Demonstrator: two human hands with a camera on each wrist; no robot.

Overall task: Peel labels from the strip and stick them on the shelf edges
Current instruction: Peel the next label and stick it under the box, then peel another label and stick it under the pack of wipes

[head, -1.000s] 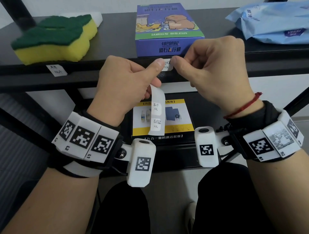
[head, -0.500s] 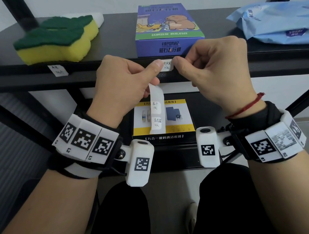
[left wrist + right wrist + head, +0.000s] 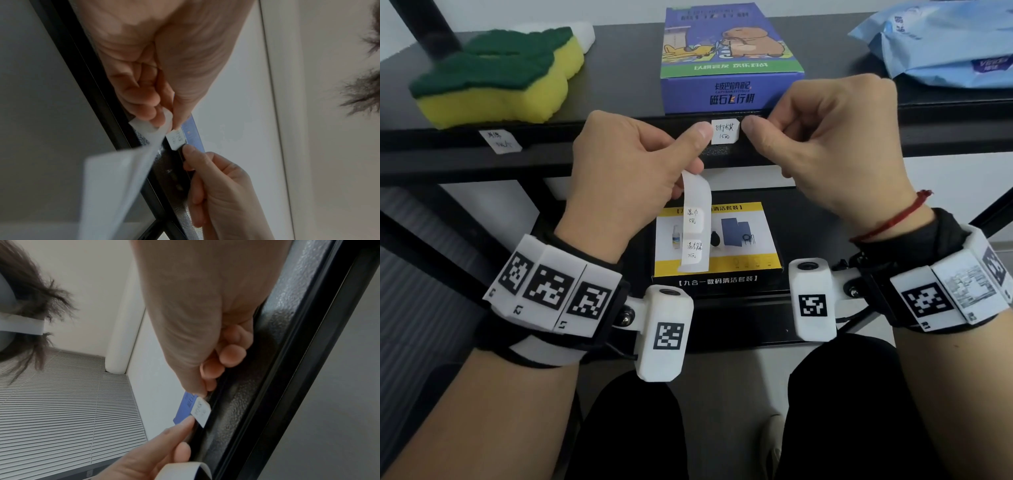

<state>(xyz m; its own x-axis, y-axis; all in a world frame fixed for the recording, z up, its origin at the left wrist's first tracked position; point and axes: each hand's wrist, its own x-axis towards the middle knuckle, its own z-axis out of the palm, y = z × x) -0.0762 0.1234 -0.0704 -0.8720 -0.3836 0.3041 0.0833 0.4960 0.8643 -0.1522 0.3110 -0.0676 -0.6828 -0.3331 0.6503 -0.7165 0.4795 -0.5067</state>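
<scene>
Two thumbs have slid off the label [image 3: 725, 131], now flat on the shelf edge [image 3: 825, 137]; left hand [image 3: 626, 178] pinches the strip [image 3: 697, 222], right hand [image 3: 835, 144] curled, holding nothing.

A small shop display is suggested: goods are laid out along a black shelf [image 3: 482, 161], a sponge [image 3: 496, 85], a boxed game [image 3: 729, 58], each matched by a handwritten price label [image 3: 725, 131] on the front edge.
</scene>
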